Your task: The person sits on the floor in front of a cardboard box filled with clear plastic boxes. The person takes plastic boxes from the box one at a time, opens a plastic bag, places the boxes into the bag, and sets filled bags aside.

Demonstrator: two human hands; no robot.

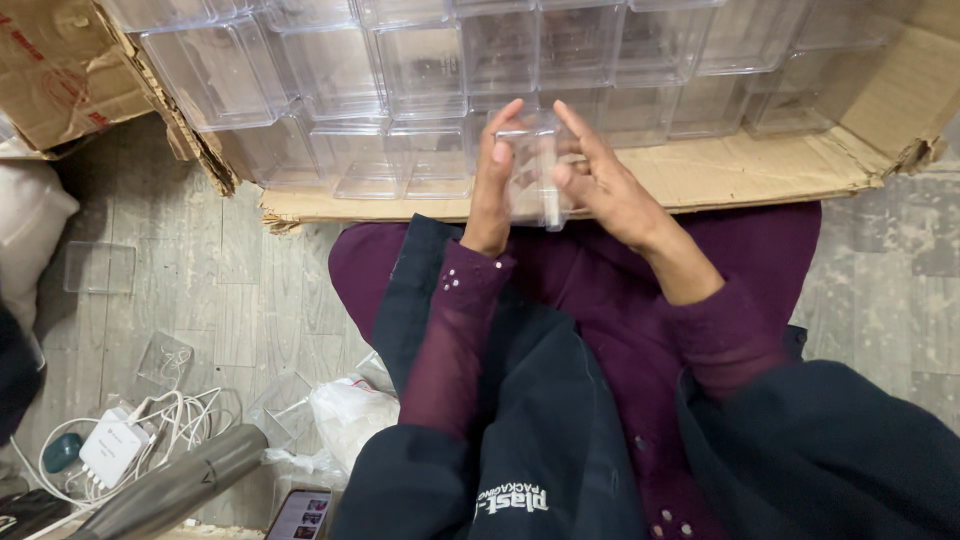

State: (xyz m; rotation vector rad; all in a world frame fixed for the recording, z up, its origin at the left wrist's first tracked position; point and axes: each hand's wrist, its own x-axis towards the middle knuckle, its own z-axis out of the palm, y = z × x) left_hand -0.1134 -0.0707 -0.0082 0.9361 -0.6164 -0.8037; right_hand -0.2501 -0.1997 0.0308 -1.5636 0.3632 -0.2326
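Clear plastic box [533, 170], small and square, is being held up between both hands just in front of the open cardboard carton [760, 165], above the lap and the near flap of that carton. It is being pinched from two opposite sides, which appears to keep its transparent faces free of the palms and lets it be turned or looked through. The left hand [492, 185] is being kept upright at the box's left side, fingers straight and pointing away from the body, thumb pressed against the near edge, so it is closed lightly on the box rather than wrapped round it. The right hand [600, 185] is being angled in from the right, forefinger stretched over the top edge and thumb bent against the front face, likewise gripping the box. Both wrists are being raised off the lap, with dark maroon sleeves drawn back from them. Inside the carton, rows of matching clear boxes [420, 70] are being kept packed side by side, touching one another. On the grey plank floor to the left, white cables with a white adapter [115, 445] and a flat clear lid [98, 268] are lying well apart from the hands.
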